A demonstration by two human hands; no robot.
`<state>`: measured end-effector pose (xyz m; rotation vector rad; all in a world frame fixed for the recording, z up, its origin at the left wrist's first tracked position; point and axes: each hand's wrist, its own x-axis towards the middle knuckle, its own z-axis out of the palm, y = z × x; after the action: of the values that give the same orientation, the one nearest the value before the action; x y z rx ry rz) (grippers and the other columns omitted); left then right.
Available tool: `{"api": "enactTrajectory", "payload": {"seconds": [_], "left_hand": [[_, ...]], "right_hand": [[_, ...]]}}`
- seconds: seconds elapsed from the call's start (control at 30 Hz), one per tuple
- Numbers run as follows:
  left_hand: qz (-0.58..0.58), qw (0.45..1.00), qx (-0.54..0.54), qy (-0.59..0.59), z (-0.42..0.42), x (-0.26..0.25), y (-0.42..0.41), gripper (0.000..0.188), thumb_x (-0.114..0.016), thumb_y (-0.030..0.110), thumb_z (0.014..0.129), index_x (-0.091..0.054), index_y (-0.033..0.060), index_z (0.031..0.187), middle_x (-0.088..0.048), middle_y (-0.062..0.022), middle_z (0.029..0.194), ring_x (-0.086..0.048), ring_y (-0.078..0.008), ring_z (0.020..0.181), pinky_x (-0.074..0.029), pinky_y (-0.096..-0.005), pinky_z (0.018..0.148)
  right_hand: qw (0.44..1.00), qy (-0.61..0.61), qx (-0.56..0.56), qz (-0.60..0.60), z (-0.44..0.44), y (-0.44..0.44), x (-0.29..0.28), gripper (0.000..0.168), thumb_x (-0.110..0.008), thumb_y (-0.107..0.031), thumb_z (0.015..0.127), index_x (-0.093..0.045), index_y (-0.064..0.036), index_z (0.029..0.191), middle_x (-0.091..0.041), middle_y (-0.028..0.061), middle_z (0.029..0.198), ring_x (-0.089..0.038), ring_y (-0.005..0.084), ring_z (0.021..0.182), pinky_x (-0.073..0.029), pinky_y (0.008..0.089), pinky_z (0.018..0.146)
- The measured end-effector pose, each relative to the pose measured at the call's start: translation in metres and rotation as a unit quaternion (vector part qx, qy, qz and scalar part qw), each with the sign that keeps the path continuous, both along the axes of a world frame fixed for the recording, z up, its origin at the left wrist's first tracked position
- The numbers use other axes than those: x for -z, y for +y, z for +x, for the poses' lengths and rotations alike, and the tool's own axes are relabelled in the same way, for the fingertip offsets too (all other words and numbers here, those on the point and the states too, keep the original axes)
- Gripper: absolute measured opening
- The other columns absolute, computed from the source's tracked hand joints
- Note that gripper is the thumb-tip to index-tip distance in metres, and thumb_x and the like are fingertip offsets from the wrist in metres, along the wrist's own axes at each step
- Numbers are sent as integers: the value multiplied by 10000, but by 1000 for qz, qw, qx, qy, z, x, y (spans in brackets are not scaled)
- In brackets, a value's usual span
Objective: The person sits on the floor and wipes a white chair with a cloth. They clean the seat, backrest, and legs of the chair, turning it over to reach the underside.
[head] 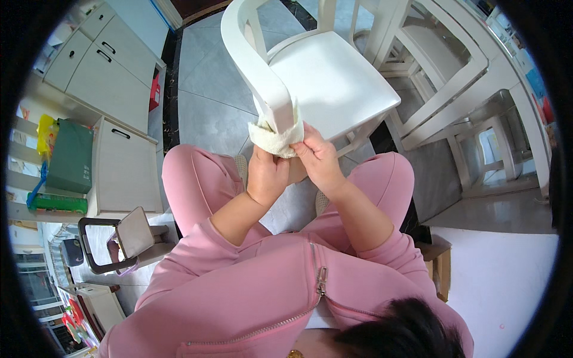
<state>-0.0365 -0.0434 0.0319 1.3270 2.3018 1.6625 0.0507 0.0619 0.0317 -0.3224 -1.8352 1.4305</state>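
Note:
A white chair point(327, 80) with a curved armrest stands before me. A pale cream cloth point(274, 139) is wrapped around the near end of that armrest, below its front tip. My left hand point(267, 172) is under the cloth's left part, with its thumb up against the lower edge; part of its fingers is hidden behind the fabric. My right hand point(318, 156) pinches the cloth's right edge between thumb and fingers, just beside the chair seat.
White cabinets point(107, 67) with dark handles line the left. A green box point(69, 156) and a yellow bag stand on a ledge there. More white chairs point(434, 49) and a table are at right. A cardboard box point(443, 273) lies low right, beside a white surface.

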Motion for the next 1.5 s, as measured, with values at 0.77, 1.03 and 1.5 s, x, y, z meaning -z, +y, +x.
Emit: {"api": "enactTrajectory", "payload": {"seconds": [0.77,1.03,1.5], "left_hand": [[-20,998,20,64,-15,-14,5,337,-631,75,822,-583,28,1153,-623,-193,1080,-612,-358,982,-477,-375,846],[-239,941,-33,238,-3,71,-2,407,-590,129,845,-531,84,1245,-464,-192,1322,-356,-428,1262,-243,-555,1043],[180,973,109,-95,3,-49,31,394,-433,248,986,-423,54,1329,-484,-131,1296,-477,-275,1184,-377,-361,995]], "right_hand": [[984,23,37,175,-11,12,-32,171,-706,-191,782,-697,-70,902,-660,148,818,-625,354,989,-472,425,814],[898,-122,95,412,6,14,13,186,-693,-252,775,-682,-72,822,-687,94,841,-596,303,1055,-412,450,886],[980,28,61,185,-21,-12,-90,178,-545,-79,905,-579,10,1055,-625,182,950,-608,357,857,-474,389,776]]}}
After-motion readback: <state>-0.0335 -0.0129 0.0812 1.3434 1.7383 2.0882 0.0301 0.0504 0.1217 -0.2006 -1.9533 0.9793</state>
